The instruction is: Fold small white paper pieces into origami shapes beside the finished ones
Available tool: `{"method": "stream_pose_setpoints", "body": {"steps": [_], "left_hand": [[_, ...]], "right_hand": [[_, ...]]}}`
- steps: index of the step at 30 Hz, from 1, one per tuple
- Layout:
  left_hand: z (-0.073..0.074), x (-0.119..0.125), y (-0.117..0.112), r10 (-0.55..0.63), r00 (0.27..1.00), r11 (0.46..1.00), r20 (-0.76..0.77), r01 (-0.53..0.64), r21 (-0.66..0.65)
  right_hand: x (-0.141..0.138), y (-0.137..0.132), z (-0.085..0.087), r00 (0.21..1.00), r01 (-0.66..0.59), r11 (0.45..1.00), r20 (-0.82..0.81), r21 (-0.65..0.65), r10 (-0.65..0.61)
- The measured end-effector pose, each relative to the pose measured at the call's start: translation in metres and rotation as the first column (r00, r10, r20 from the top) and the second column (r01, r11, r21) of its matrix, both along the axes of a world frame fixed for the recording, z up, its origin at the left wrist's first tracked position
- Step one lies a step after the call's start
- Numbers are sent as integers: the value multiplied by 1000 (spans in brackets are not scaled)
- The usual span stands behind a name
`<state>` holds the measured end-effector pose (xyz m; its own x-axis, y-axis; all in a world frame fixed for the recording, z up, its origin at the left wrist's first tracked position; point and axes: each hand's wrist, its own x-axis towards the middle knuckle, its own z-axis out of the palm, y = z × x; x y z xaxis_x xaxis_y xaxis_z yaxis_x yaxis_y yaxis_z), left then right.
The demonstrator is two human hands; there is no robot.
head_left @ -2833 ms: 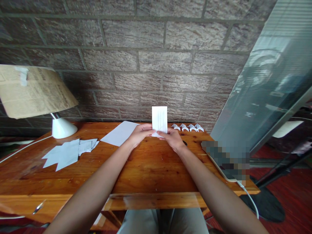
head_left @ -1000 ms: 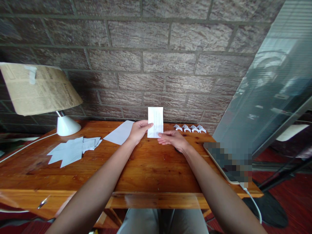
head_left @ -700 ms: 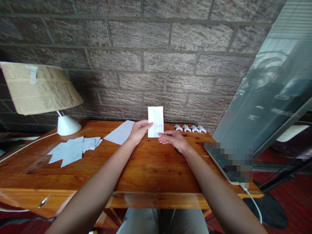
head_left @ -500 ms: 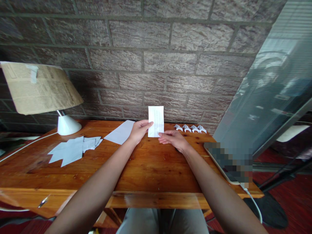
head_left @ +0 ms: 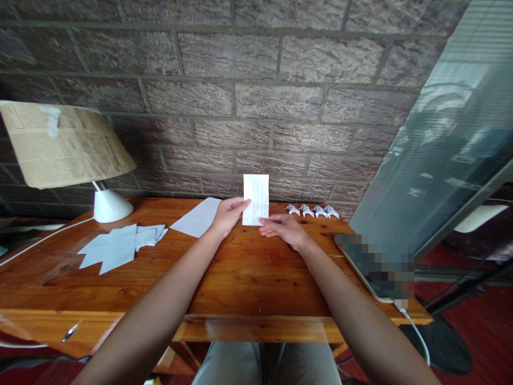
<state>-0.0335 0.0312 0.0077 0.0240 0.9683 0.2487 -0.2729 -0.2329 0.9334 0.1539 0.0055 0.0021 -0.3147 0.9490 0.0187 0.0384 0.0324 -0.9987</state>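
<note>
A small white sheet of paper [head_left: 256, 195] with faint print stands upright between my hands, above the back of the wooden table. My left hand [head_left: 229, 216] grips its left edge, thumb on the near face and fingers behind. At the lower right corner, my right hand [head_left: 285, 229] pinches the paper between thumb and fingers. Behind my left wrist lies a larger white sheet [head_left: 195, 219], partly covered by that hand. Several small folded paper shapes [head_left: 306, 210] stand in a row to the right of my right hand.
Overlapping white paper pieces [head_left: 116, 246] lie at the left of the wooden table [head_left: 260, 283]. A lamp [head_left: 112, 206] with a newsprint shade stands behind them. A tablet-like device [head_left: 360, 267], partly blurred out, lies at the right edge with a white cable [head_left: 419, 334]. A brick wall [head_left: 276, 101] rises behind.
</note>
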Motion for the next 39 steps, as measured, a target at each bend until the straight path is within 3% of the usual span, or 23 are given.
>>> {"method": "stream_pose_setpoints", "body": {"steps": [26, 39], "left_hand": [[-2, -1, 2, 7, 1000, 1000, 4, -7, -6], [-2, 0, 2, 16, 999, 1000, -38, -15, 19]], "right_hand": [[0, -2, 0, 999, -36, 999, 23, -9, 36], [1, -2, 1, 993, -73, 996, -98, -47, 68]]}}
